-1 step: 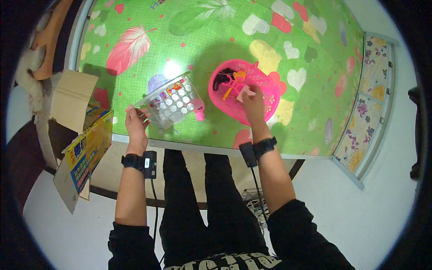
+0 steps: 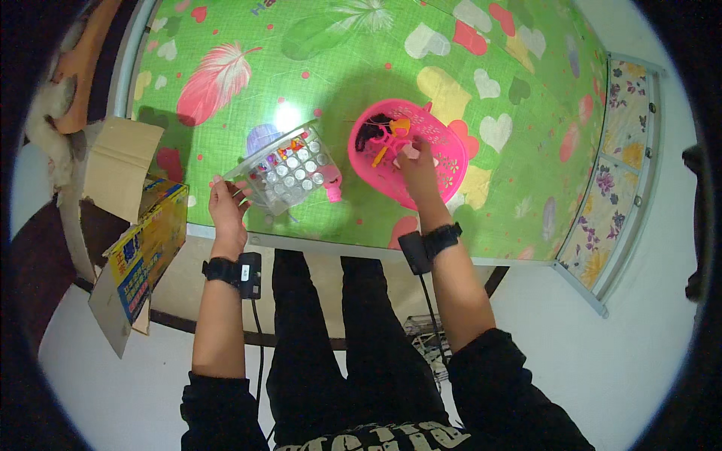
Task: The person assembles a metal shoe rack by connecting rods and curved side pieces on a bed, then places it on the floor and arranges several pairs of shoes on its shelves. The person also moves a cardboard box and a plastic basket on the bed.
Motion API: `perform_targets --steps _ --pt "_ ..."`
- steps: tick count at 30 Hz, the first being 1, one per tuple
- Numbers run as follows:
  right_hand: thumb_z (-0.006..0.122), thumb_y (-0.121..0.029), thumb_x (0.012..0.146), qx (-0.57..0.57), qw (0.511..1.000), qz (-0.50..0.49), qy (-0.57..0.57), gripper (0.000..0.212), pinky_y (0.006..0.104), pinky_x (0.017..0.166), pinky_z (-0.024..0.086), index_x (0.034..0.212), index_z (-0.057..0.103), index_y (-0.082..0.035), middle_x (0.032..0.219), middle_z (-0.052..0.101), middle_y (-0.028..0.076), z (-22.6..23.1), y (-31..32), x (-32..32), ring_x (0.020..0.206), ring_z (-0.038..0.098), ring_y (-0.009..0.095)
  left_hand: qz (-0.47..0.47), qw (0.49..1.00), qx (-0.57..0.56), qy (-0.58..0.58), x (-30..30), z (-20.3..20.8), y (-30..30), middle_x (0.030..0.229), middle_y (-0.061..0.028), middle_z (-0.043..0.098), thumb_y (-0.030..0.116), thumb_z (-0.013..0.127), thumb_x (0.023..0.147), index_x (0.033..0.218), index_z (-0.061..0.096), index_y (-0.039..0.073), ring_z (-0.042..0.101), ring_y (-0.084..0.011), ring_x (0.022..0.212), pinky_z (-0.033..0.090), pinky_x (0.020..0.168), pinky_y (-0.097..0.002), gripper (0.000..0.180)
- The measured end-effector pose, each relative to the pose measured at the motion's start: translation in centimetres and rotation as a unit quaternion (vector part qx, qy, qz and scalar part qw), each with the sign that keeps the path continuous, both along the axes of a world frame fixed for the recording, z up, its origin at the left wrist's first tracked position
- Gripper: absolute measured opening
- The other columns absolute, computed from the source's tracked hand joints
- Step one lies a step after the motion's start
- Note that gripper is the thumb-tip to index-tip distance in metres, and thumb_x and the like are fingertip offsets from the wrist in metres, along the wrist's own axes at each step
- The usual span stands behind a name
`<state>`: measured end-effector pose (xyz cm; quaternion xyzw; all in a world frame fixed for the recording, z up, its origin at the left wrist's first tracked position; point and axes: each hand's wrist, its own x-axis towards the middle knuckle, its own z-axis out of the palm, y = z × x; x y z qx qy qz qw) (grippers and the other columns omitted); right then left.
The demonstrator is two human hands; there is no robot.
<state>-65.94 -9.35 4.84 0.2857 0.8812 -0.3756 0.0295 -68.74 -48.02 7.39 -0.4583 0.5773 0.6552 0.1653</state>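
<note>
My left hand [image 2: 228, 204] grips the left rim of a clear plastic basket [image 2: 280, 204], which is tilted and patterned with round holes. Small red, orange and purple pieces [image 2: 289, 150] lie in its far part. At the basket's right side is a small pink bottle-shaped thing [image 2: 333, 186]. My right hand [image 2: 420, 171] reaches into a bright pink oval basket [image 2: 456, 161], its fingers closed on a pale pink piece [image 2: 408, 152] whose kind I cannot make out. Beside those fingers lie a dark stringy bundle [image 2: 370, 135] and orange pieces [image 2: 399, 126].
A green tablecloth [image 2: 338, 83] printed with hearts and feathers covers the table. At the near left corner stands an open cardboard box [image 2: 150, 233] with raised flaps. A metal-framed floral panel [image 2: 605, 177] borders the right side. Cables [image 2: 261, 338] hang from both wrist devices.
Inside the pink basket, my right hand has shifted slightly left and away from me with the pale pink piece. My left hand and the clear basket look the same.
</note>
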Motion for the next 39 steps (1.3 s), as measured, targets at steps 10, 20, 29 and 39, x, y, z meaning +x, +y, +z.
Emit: perform_targets --steps 10,20,29,39 --pt "0.066 -0.014 0.091 -0.167 0.972 -0.159 -0.046 0.036 0.0333 0.067 0.055 0.121 0.056 0.002 0.098 0.065 0.011 -5.2 0.5 -2.6 0.08 0.065 0.019 -0.009 1.0 0.002 0.004 0.4 0.1 -0.2 0.097 -0.0057 0.066 0.052 0.049 0.103 0.1 0.056 0.01 0.064 -0.016 0.084 0.049 0.071 -0.0316 0.042" --pt "0.064 -0.02 0.092 -0.112 0.949 0.265 -0.129 0.02 0.0415 0.071 0.054 0.097 0.063 0.0 0.094 0.07 0.016 4.5 -12.5 3.7 0.085 0.069 0.031 -0.02 0.993 0.118 0.004 4.6 -1.6 -1.7 0.107 -0.0027 0.064 0.036 0.058 0.097 0.103 0.06 0.013 0.063 -0.0186 0.105 0.046 0.086 -0.0354 0.024" --pt "0.066 -0.028 0.093 -0.133 0.973 0.04 -0.185 0.041 0.0435 0.069 0.056 0.117 0.056 0.003 0.095 0.071 0.018 -5.2 -13.9 7.9 0.081 0.071 0.031 0.011 0.98 0.188 -0.06 6.2 -3.1 -0.1 0.14 -0.0036 0.051 0.057 0.057 0.095 0.148 0.042 0.01 0.045 -0.0232 0.131 0.032 0.11 -0.0417 0.072" --pt "0.059 -0.015 0.096 -0.336 0.905 -0.118 -0.233 0.035 0.0306 0.058 0.05 0.124 0.054 0.005 0.086 0.068 0.012 -0.5 -10.7 10.5 0.071 0.064 0.019 -0.04 0.984 -0.148 -0.094 9.4 -9.6 -3.9 0.096 -0.0123 0.068 0.024 0.053 0.097 0.12 0.059 0.005 0.065 -0.0202 0.078 0.051 0.071 -0.04 0.031"
